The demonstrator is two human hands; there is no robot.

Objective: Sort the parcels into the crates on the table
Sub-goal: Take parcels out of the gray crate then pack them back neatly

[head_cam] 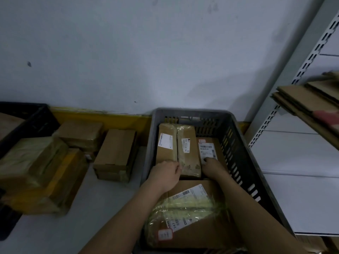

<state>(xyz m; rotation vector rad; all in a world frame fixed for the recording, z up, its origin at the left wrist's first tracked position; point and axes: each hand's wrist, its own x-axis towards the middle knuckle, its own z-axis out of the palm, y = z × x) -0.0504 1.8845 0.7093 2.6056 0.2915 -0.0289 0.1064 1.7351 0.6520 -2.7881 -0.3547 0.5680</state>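
Note:
A grey slotted crate point(236, 143) stands on the table and holds several cardboard parcels. Both my hands are inside it, gripping a narrow taped parcel point(189, 149) that stands in the middle of the crate. My left hand point(167, 174) holds its left near corner, fingers curled at the edge. My right hand point(211, 166) is at its right side, thumb resting on the labelled parcel point(211, 149) beside it. Another parcel point(166, 143) stands to the left. A large parcel point(190, 213) wrapped in clear tape lies at the crate's near end.
Loose parcels lie on the grey table: a brown box point(115, 154), a flat box point(80, 132) behind it, and taped boxes point(36, 171) at the left. A black crate point(27, 121) stands at far left. Metal shelving point(300, 162) with flattened cardboard point(308, 101) is at right.

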